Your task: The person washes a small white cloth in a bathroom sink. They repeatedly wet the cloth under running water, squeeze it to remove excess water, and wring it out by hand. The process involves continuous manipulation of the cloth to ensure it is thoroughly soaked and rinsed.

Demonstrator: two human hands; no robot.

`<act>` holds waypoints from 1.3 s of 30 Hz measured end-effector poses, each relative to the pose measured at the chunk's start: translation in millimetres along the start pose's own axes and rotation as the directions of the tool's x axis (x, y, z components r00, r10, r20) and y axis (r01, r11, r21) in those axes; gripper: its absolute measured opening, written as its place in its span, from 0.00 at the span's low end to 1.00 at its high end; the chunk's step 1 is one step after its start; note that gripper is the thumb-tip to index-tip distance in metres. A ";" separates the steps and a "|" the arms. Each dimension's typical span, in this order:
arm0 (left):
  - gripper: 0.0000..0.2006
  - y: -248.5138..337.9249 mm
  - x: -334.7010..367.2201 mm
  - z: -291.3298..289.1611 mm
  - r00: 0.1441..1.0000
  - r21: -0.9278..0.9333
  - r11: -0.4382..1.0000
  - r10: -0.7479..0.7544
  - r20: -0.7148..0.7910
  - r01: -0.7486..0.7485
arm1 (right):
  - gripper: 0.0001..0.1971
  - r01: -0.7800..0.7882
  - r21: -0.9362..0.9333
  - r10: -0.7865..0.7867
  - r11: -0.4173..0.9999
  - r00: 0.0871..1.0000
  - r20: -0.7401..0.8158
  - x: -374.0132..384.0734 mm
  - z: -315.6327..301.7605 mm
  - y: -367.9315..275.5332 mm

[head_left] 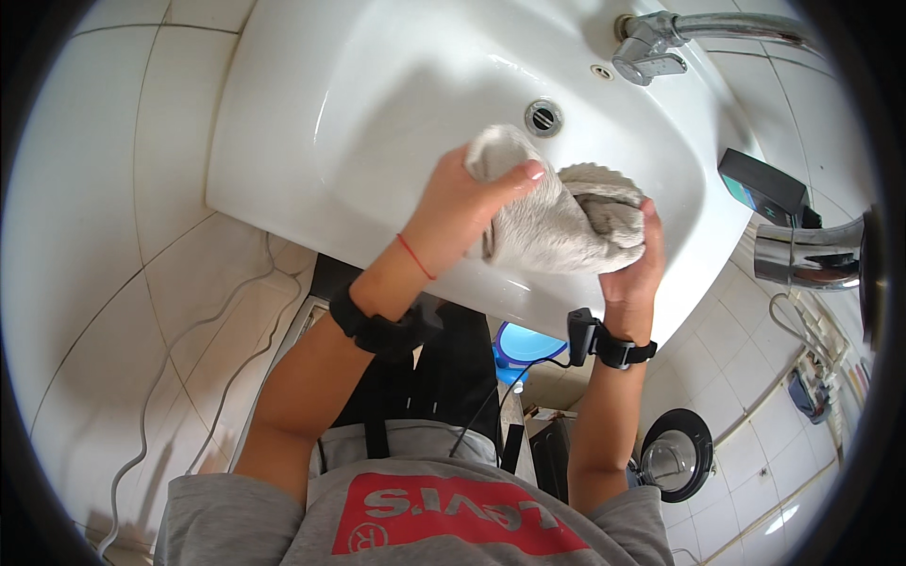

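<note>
A damp-looking, light grey cloth (547, 226) is bunched up over the near part of the white sink (377, 123). My left hand (462, 203) grips its left end, the thumb lying across the top and the fingers hidden behind. On the other end, my right hand (637, 250) is closed round the folded right side, with most fingers out of sight beneath it. The cloth is held above the basin, just nearer to me than the round drain (544, 117). A black strap with a small device circles each wrist.
A chrome faucet (651, 52) stands at the sink's far right corner. To the right are a small black box (764, 184) and a chrome pipe (812, 257). Below the sink's front edge sits a blue basin (530, 341). Grey cables (170, 368) run along the tiled left wall.
</note>
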State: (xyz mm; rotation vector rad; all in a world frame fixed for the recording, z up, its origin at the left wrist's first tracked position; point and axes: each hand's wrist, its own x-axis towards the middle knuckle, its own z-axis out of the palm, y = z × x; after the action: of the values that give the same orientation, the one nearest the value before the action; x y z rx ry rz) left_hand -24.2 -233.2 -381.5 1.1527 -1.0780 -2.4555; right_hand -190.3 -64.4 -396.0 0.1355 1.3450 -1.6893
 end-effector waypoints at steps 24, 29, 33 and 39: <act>0.22 -26.0 27.5 12.0 0.988 0.186 0.977 -0.121 0.093 0.102 | 0.14 0.521 -0.723 -0.534 0.454 0.808 0.247 -30.1 80.4 32.0; 0.22 -33.5 11.6 24.6 0.991 0.175 0.978 -0.123 0.053 0.112 | 0.13 0.304 -0.742 -0.461 0.598 0.887 -0.008 -9.0 69.2 28.0; 0.21 -43.2 28.5 13.3 0.989 0.294 0.949 -0.136 0.061 0.112 | 0.12 0.608 -0.669 -0.498 0.427 0.776 0.387 -29.9 85.2 25.6; 0.19 -67.2 9.4 28.0 0.934 0.353 0.869 0.285 0.218 -0.347 | 0.12 0.472 -0.596 -0.559 0.650 0.828 0.045 -1.9 61.4 0.7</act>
State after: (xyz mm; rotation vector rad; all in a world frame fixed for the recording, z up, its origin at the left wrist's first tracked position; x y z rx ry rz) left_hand -44.3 -175.5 -422.1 0.7906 -1.7106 -2.1585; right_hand -161.8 -112.9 -371.4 -0.5598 2.1099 -1.6305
